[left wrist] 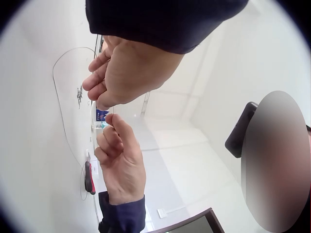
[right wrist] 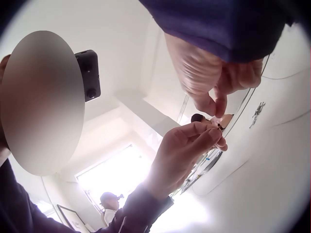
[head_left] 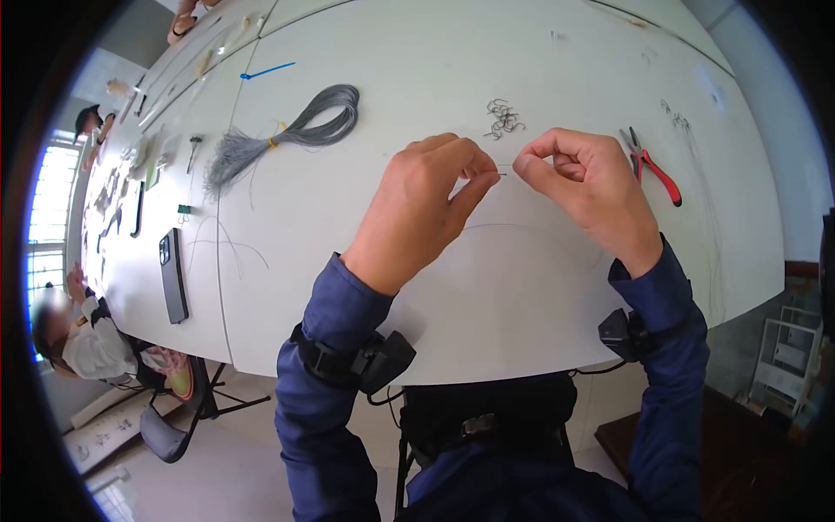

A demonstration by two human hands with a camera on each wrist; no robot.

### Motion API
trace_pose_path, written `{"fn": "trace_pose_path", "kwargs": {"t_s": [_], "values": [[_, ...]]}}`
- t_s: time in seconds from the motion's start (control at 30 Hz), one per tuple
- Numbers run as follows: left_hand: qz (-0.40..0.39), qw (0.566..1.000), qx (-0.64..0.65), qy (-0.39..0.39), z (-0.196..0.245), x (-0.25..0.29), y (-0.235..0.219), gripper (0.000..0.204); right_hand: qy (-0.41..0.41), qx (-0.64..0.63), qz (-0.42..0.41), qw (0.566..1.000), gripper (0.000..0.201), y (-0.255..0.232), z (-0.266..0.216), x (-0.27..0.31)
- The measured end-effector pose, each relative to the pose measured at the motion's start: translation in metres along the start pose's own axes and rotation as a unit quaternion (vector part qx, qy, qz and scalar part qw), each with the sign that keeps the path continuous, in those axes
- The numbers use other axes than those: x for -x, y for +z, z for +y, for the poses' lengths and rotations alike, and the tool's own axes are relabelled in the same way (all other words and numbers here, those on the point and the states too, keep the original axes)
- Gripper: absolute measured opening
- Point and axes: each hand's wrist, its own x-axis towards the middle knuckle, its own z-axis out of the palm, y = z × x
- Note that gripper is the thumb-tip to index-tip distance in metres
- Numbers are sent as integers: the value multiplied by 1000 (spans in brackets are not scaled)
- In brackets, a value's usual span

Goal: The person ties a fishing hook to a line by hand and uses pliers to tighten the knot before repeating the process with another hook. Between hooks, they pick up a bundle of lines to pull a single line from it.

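Note:
Over the white table (head_left: 417,304) both hands meet at chest height, fingertips a short gap apart. Thumb and forefinger of my left hand (head_left: 426,196) pinch a tiny dark metal piece (head_left: 503,175), its end poking out toward the right. My right hand (head_left: 591,178) pinches a fine strand, thumb against forefinger, other fingers curled in. The thin strand (left wrist: 53,80) runs in a wide loop below the hands in the left wrist view. Just beyond the fingers lies a small pile of bent dark metal hooks (head_left: 504,119). The piece's full shape is hidden by the fingertips.
Red-handled pliers (head_left: 661,178) lie right of the right hand, near long loose strands (head_left: 696,139). To the left are a tied bundle of grey wire (head_left: 326,122), a blue cable tie (head_left: 268,71), a phone (head_left: 174,277) and a green clip (head_left: 183,210). Another person (head_left: 96,335) sits far left.

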Motion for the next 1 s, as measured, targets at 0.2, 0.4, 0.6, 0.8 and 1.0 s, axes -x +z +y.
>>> {"fn": "trace_pose_path", "kwargs": {"t_s": [0.2, 0.4, 0.6, 0.8, 1.0], "values": [[-9, 1000, 18, -8, 1, 0, 1, 9, 11, 46, -5, 999, 18, 2, -2, 1], [-15, 1000, 15, -9, -1, 0, 0, 9, 16, 68, -5, 998, 17, 3, 0, 1], [-20, 1000, 9, -7, -3, 0, 1, 9, 16, 79, -5, 997, 18, 3, 0, 0], [-20, 1000, -11, 2, -3, 1, 1, 6, 14, 74, -11, 997, 21, 4, 5, -1], [-5, 1000, -12, 14, -4, 1, 2, 6, 11, 14, -31, 999, 24, 5, 10, -3]]}}
